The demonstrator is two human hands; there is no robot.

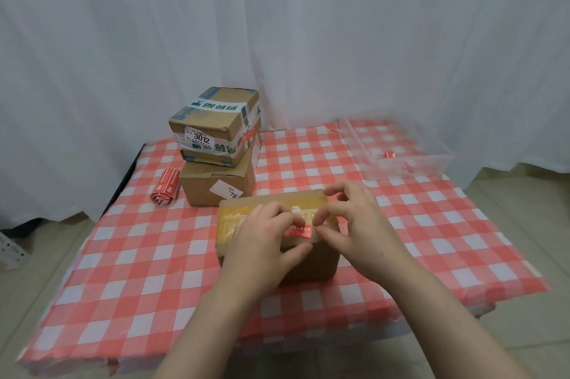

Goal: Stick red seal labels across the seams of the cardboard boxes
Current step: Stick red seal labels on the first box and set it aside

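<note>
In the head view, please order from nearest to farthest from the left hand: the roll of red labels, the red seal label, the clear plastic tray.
1. red seal label, touching it, on the front cardboard box.
2. roll of red labels, far left.
3. clear plastic tray, back right.

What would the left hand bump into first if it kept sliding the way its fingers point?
Probably the right hand, whose fingertips lie just ahead of the left hand over the red label on the cardboard box; whether they touch is unclear.

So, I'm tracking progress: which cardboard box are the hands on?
The nearest, yellow-taped brown cardboard box; the green-taped box sits on a plain box behind it.
</note>
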